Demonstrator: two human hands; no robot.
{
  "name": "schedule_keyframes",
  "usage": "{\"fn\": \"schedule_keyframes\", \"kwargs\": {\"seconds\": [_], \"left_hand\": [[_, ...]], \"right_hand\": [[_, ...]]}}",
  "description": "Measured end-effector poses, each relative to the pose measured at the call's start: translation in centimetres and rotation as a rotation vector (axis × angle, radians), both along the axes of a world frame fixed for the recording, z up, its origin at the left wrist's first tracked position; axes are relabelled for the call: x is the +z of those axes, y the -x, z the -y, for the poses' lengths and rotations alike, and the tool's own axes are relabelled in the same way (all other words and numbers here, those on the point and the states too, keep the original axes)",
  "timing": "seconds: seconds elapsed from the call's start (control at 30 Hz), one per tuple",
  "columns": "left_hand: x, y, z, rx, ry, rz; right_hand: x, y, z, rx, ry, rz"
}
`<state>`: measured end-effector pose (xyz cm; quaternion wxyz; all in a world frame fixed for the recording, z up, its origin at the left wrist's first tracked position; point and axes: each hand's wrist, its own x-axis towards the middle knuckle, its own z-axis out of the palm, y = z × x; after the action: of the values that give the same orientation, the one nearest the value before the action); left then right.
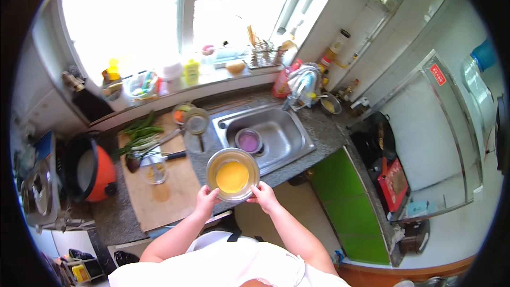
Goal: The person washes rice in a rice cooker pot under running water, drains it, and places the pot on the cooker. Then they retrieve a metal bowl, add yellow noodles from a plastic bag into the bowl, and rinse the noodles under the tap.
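Note:
Both hands hold a round metal bowl (213, 163) in front of my body, near the front edge of the counter and sink. Yellow grain or liquid (232, 177), which I cannot tell apart, covers its bottom. My left hand (207, 198) grips the lower left rim with the thumb on top. On the lower right rim, my right hand (263, 196) has the same kind of hold. Just beyond the bowl is a stainless steel sink (283, 131). Inside it stands a smaller metal bowl with purple contents (250, 141).
Left of the sink lies a wooden cutting board (167, 203) with green vegetables (145, 131), a knife (175, 155) and a clear cup (154, 172). A red and black cooker pot (93, 171) stands farther left. On the right are green cabinets (342, 203) and a wok (384, 137).

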<state>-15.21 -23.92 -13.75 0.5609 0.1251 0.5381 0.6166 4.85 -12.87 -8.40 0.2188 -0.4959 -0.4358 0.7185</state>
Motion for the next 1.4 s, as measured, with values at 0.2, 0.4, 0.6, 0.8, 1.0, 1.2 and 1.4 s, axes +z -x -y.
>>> {"fn": "schedule_keyframes", "kwargs": {"seconds": [0.2,0.4,0.6,0.8,1.0,1.2,1.4], "left_hand": [[2.7,-5.5,-13.8,-0.043,0.137,0.113],[1.5,-7.9,-23.3,-0.045,0.229,0.105],[4.3,-10.8,-28.7,0.098,0.294,0.035],[3.8,-13.7,-32.4,0.146,0.244,0.108],[4.4,-16.6,-35.5,0.273,0.253,0.148],[3.3,-17.0,-36.7,0.316,0.254,0.097],[3.7,-17.4,-37.1,0.348,0.248,0.104]], "right_hand": [[-3.7,-8.0,-14.8,-0.083,-0.178,0.218],[-5.4,-11.8,-33.1,0.011,-0.675,0.753],[-0.6,-9.5,-45.6,0.237,-1.001,1.107],[1.4,-10.2,-49.2,0.587,-0.922,1.192],[-0.2,-13.0,-49.1,0.583,-1.028,1.065],[-1.0,-14.0,-49.4,0.585,-1.034,1.001],[-1.9,-15.1,-48.9,0.587,-1.105,0.932]]}}
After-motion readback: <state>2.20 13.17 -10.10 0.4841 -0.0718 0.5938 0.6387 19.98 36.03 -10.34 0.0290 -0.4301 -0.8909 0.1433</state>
